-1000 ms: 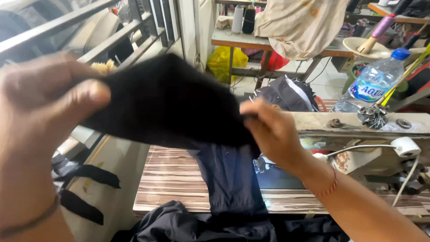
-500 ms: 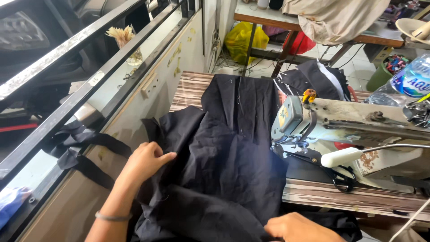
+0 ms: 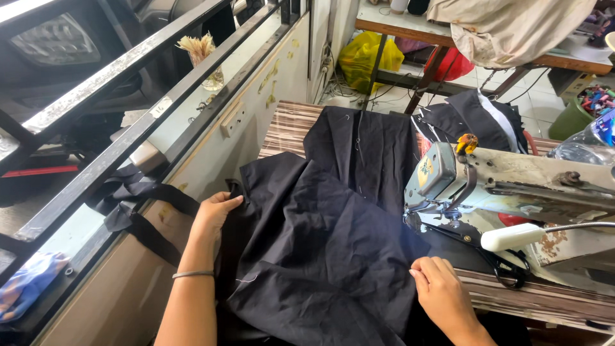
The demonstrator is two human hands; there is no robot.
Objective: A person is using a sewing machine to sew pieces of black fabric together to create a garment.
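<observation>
A large piece of black fabric point(image 3: 327, 230) lies spread over the striped wooden sewing table point(image 3: 285, 128), reaching toward the far edge. My left hand point(image 3: 214, 214) grips the fabric's left edge near the table's side. Flat on the fabric's right edge rests my right hand point(image 3: 439, 288), just in front of the worn grey sewing machine point(image 3: 512, 186). The machine's needle area point(image 3: 426, 218) is a little beyond my right fingers.
Black straps point(image 3: 138, 205) hang over the ledge at left, beside a metal window grille point(image 3: 122, 83). More dark cloth point(image 3: 474, 118) is piled behind the machine. A yellow bag point(image 3: 368, 54) and a workbench point(image 3: 461, 38) stand farther back. A plastic bottle point(image 3: 586, 144) sits at right.
The fabric went from held up before my face to spread flat on the table. Both hands dropped to its edges; the right hand has slid up beside the machine.
</observation>
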